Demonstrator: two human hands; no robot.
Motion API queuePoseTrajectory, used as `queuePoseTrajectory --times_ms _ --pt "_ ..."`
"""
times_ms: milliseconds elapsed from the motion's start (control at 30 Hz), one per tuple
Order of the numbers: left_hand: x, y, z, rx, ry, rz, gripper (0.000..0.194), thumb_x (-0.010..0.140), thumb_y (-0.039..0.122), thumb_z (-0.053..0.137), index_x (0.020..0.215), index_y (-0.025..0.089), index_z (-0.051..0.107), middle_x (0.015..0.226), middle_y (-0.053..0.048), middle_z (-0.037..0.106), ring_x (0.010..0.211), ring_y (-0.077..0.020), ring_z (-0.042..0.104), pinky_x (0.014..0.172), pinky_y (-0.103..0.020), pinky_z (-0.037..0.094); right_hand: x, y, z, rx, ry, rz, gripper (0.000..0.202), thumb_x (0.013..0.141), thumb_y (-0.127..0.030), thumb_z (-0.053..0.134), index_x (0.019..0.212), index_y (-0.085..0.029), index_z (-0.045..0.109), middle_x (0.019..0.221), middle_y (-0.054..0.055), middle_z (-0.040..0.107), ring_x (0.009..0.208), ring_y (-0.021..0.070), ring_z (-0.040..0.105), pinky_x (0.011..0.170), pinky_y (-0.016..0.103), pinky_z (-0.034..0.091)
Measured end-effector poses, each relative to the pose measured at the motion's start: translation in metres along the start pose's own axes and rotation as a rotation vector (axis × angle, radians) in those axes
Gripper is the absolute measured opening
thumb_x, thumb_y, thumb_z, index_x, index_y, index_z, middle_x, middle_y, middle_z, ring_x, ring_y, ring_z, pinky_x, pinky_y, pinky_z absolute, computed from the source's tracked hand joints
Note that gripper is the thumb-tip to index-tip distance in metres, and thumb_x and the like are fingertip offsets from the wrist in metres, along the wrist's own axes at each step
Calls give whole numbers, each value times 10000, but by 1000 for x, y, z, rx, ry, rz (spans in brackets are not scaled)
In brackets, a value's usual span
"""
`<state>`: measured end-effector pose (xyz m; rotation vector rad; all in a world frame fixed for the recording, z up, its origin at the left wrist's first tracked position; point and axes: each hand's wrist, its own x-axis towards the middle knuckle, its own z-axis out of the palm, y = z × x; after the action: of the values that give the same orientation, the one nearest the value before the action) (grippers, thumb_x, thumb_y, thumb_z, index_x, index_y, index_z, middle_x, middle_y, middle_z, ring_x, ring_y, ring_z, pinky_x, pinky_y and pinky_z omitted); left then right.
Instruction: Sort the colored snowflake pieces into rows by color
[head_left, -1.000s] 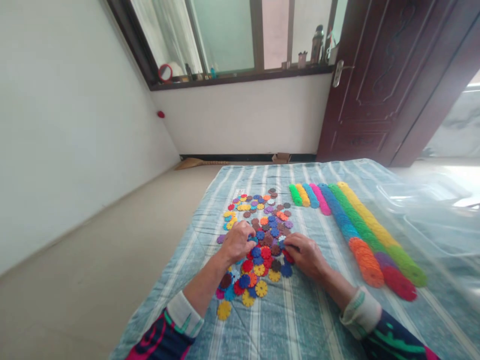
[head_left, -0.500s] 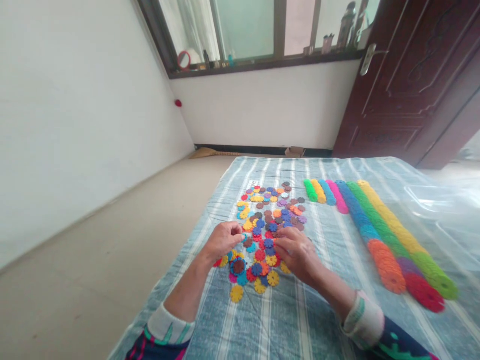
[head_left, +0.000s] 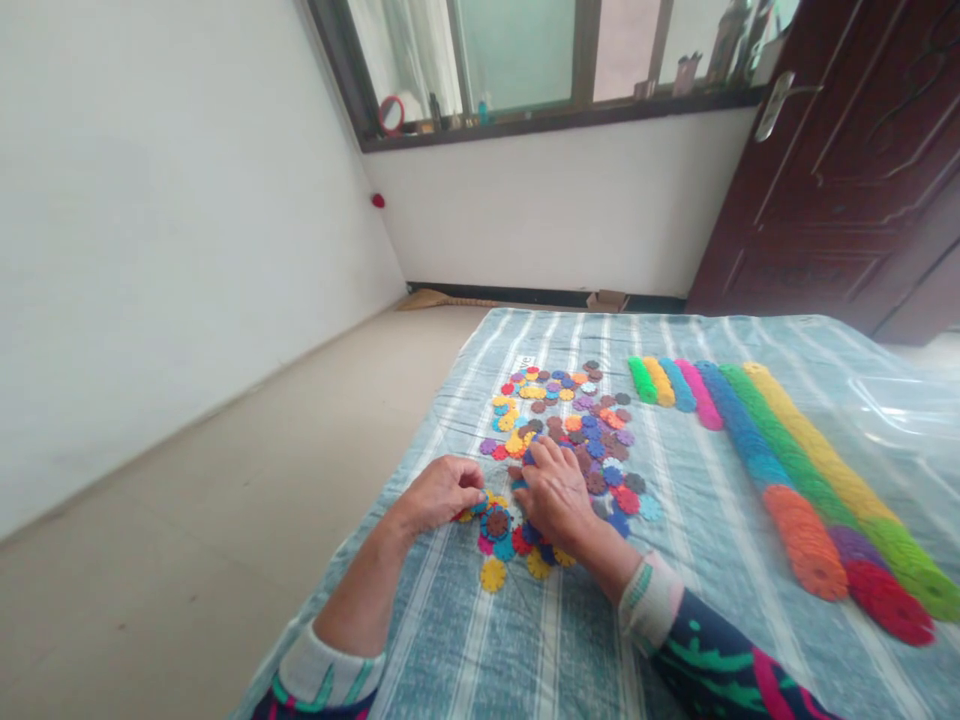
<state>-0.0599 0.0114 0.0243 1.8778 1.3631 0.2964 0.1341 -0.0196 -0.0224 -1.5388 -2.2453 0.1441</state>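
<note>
Notched plastic discs of mixed colours (head_left: 493, 574) lie scattered over the striped cloth. At the left edge of this pile is my left hand (head_left: 444, 492), thumb and fingers pinched together; what they hold, if anything, is too small to name. My right hand (head_left: 553, 488) reaches over the middle of the pile, palm down with fingers apart, touching discs and hiding those beneath. To the right, overlapping discs form long rows sorted by colour, among them an orange part (head_left: 806, 545), a red part (head_left: 890, 602) and a yellow part (head_left: 814, 435).
The striped cloth (head_left: 420, 640) covers the surface under everything. A clear plastic container (head_left: 900, 410) stands at the right edge. Beyond are a wall, a windowsill with small items, a brown door (head_left: 847, 170), and a broom (head_left: 431, 299) on the floor.
My right hand has moved left over the pile and its fingers have spread, uncovering discs on the right. My left hand is a little lower beside the pile. The view has shifted slightly.
</note>
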Motion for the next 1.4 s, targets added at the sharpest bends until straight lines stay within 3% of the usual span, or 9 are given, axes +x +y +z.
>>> queuePoseTrajectory --times_ms 133,300,667,767,1033,1267,1400 --pt "2 -5 0 97 27 -30 156 612 267 570 716 170 634 500 65 493 488 -103 434 498 -214 305 -2 -1 2 -7 12 50 227 824 -314 605 954 -161 710 1310 163 523 1295 329 345 1036 492 273" --pt "0 -8 -2 237 13 9 134 646 285 571 609 175 638 523 45 508 523 -104 442 498 -212 259 -3 -2 4 -17 37 81 198 795 -315 629 881 -157 711 1306 169 533 1287 336 359 1038 501 265" --pt "0 -9 -1 167 2 -30 144 622 314 616 588 177 589 526 46 511 532 -111 449 493 -215 275 -2 5 -2 164 120 142 28 727 -197 667 733 -209 692 1173 88 620 1232 287 418 1025 452 289" --pt "-1 -7 -2 166 -1 -16 143 622 302 609 578 175 560 531 49 499 541 -109 442 500 -215 278 -1 10 -6 186 167 132 78 728 -181 673 659 -219 669 1128 64 641 1186 266 461 995 435 323" --pt "-4 -2 -3 77 -41 -19 121 615 280 589 601 173 532 548 54 490 531 -102 429 504 -213 307 1 12 -17 428 222 117 124 754 -159 640 640 -208 639 904 43 668 912 188 587 842 313 430" --pt "-12 3 -14 -67 16 10 185 636 319 613 590 161 528 559 53 462 553 -95 411 527 -215 327 -2 -7 -28 629 88 167 116 716 -148 653 611 -190 623 657 -15 612 626 120 555 602 231 395" --pt "-15 17 -7 -192 63 46 187 663 325 621 634 144 586 589 38 500 584 -99 438 560 -218 348 -4 -18 -21 871 33 220 74 676 -174 671 617 -181 627 604 -34 596 559 100 525 520 206 364"
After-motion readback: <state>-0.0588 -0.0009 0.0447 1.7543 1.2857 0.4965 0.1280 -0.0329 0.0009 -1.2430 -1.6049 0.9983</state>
